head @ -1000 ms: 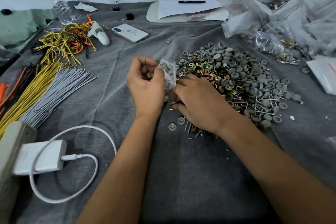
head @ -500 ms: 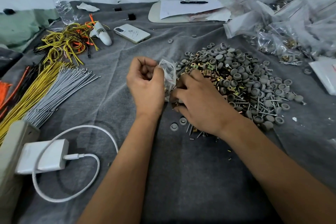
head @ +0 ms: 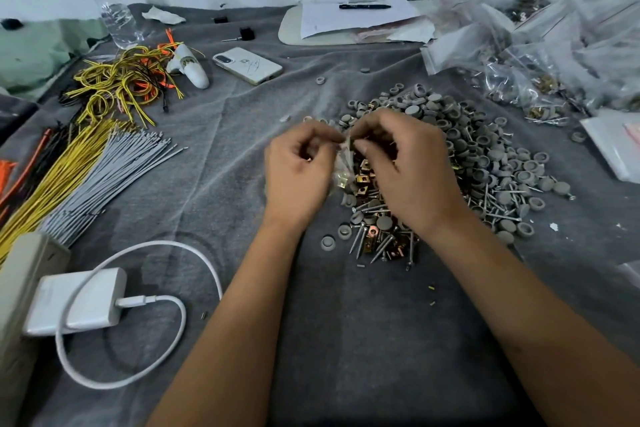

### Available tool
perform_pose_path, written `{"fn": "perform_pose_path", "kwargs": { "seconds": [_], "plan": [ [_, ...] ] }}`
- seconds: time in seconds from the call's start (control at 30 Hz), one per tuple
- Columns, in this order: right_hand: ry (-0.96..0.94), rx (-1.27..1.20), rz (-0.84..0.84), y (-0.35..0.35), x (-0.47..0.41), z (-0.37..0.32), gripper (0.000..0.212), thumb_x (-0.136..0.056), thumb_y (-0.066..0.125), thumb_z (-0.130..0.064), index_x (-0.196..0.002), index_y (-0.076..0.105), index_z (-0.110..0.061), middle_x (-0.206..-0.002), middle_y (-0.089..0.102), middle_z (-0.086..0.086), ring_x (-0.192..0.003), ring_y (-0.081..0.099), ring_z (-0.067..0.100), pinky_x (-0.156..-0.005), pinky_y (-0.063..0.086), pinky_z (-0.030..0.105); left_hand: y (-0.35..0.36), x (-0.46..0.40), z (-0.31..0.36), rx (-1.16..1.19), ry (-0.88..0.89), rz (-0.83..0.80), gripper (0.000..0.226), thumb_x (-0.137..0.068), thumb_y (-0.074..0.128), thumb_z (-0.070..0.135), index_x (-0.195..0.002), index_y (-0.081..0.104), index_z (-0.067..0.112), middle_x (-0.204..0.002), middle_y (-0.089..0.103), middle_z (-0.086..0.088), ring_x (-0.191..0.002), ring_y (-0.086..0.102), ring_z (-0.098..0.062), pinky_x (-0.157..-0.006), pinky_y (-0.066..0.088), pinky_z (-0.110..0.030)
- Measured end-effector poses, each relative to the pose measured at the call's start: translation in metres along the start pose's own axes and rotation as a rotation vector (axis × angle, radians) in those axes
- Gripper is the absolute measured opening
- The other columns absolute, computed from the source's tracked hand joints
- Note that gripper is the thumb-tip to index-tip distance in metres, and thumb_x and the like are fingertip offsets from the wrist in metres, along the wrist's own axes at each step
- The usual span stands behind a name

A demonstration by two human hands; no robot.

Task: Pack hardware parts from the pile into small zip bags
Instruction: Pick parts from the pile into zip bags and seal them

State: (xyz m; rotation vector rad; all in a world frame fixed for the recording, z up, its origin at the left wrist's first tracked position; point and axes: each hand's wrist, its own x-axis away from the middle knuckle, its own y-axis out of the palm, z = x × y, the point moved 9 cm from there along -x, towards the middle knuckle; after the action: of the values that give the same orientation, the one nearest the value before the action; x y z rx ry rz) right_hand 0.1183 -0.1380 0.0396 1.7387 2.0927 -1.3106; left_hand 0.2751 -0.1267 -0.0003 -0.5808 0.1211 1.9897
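Observation:
A pile of hardware parts [head: 485,156], grey round caps, screws and brass clips, lies on the grey cloth at centre right. Between my two hands hangs a small clear zip bag [head: 343,166] with brass parts inside. My left hand [head: 298,173] pinches the bag's top edge from the left. My right hand [head: 408,166] pinches the same top edge from the right, its wrist over the near side of the pile. The bag's mouth is mostly hidden by my fingers.
Filled zip bags [head: 526,55] are heaped at the back right. Bundles of yellow and grey wires [head: 90,166] lie at left, a white charger with cable [head: 76,302] at near left. A phone [head: 247,65], a water bottle [head: 110,7] and a clipboard with a pen [head: 353,21] sit at the back.
My right hand has lifted off the pile and come up to the bag's top edge. Both hands now hold the bag a little higher, and the screws near my wrist are uncovered.

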Motion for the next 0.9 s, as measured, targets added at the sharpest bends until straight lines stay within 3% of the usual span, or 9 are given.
{"fn": "perform_pose_path", "kwargs": {
  "seconds": [0.13, 0.4, 0.53, 0.67, 0.8, 0.9],
  "plan": [
    [0.061, -0.039, 0.009, -0.001, 0.000, 0.011, 0.018, -0.092, 0.068, 0.000, -0.105, 0.076, -0.009, -0.097, 0.075, -0.003, -0.092, 0.070, 0.005, -0.087, 0.056, 0.024, 0.013, 0.005, 0.005, -0.116, 0.066, -0.080, 0.020, -0.082, 0.063, 0.002, -0.084, 0.075, 0.018, -0.055, 0.055, 0.014, -0.054, 0.050, -0.002, -0.057, 0.043, -0.024],
    [0.018, 0.002, -0.013, 0.001, 0.003, 0.005, 0.019, -0.084, 0.079, -0.002, -0.098, 0.081, -0.014, -0.092, 0.077, -0.007, -0.089, 0.070, 0.001, -0.081, 0.049, 0.006, 0.003, 0.003, 0.003, 0.013, 0.044, -0.008, 0.013, -0.085, 0.064, 0.008, -0.096, 0.064, 0.015, -0.065, 0.054, 0.008, -0.061, 0.051, -0.012, -0.061, 0.043, -0.032],
    [-0.045, 0.006, -0.073, 0.001, 0.001, 0.000, 0.027, -0.087, 0.074, 0.003, -0.109, 0.079, -0.012, -0.103, 0.078, -0.004, -0.099, 0.068, -0.001, -0.089, 0.047, 0.005, -0.003, 0.001, 0.003, 0.090, 0.042, 0.023, 0.023, -0.086, 0.063, 0.005, -0.092, 0.061, 0.027, -0.068, 0.057, 0.006, -0.061, 0.052, -0.011, -0.059, 0.043, -0.030],
    [-0.106, -0.030, -0.167, 0.003, 0.001, -0.004, 0.034, -0.091, 0.069, 0.005, -0.121, 0.075, -0.011, -0.113, 0.076, -0.002, -0.105, 0.069, -0.002, -0.095, 0.051, 0.013, -0.009, -0.001, 0.001, 0.205, 0.010, 0.064, 0.023, -0.086, 0.060, 0.004, -0.091, 0.060, 0.027, -0.069, 0.055, 0.005, -0.060, 0.047, -0.011, -0.056, 0.038, -0.028],
    [-0.049, -0.109, -0.103, -0.003, -0.001, 0.000, 0.028, -0.093, 0.070, -0.002, -0.121, 0.065, -0.006, -0.110, 0.076, -0.007, -0.101, 0.068, -0.010, -0.084, 0.049, 0.005, -0.014, -0.003, -0.002, 0.274, -0.023, 0.091, 0.020, -0.086, 0.061, 0.004, -0.090, 0.062, 0.023, -0.069, 0.055, 0.001, -0.060, 0.045, -0.018, -0.055, 0.038, -0.031],
    [-0.015, -0.137, -0.025, -0.011, -0.002, 0.003, 0.019, -0.094, 0.070, -0.005, -0.111, 0.061, -0.008, -0.106, 0.078, -0.004, -0.091, 0.070, -0.010, -0.077, 0.050, 0.008, -0.015, -0.004, -0.005, 0.417, -0.065, 0.089, 0.019, -0.084, 0.061, 0.000, -0.088, 0.063, 0.019, -0.063, 0.054, 0.002, -0.052, 0.044, -0.014, -0.048, 0.036, -0.027]
  ]
}}
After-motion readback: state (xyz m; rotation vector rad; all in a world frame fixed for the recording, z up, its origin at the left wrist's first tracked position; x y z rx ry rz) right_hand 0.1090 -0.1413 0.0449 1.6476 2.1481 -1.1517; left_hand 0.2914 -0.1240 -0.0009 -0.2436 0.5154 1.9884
